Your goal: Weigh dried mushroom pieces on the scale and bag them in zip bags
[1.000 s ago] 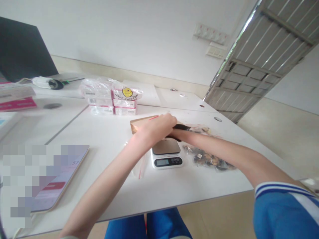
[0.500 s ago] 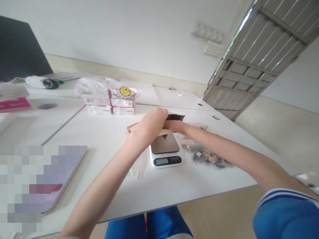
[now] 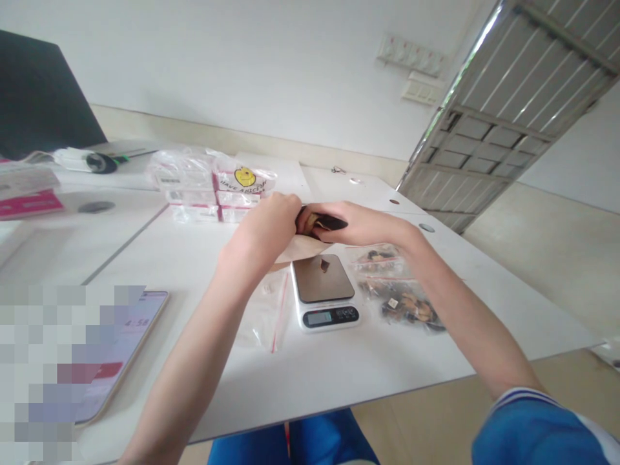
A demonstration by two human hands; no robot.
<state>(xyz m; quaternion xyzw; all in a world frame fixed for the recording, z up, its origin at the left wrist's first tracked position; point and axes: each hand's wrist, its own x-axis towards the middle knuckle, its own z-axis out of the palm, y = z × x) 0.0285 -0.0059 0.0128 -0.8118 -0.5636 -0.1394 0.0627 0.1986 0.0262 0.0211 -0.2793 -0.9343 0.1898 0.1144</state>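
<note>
My left hand is closed on the rim of a brown paper bag tilted above the far edge of a white kitchen scale. At the bag's dark mouth, my right hand has curled fingers. Something tan shows between them, too small and shaded to name. One small dark brown dried piece lies on the scale's metal plate. To the scale's right are clear zip bags of dried brown slices. A clear zip bag with a red seal lies at its left.
Plastic-wrapped pink and white boxes are stacked behind my left hand. A phone or tablet, partly pixelated, lies at the left. Farther back are a dark monitor and a white device. A metal gate stands at the right.
My right hand has drawn back out of the paper bag to its mouth, so its fingers now show. My left hand and the bag have shifted slightly left and away.
</note>
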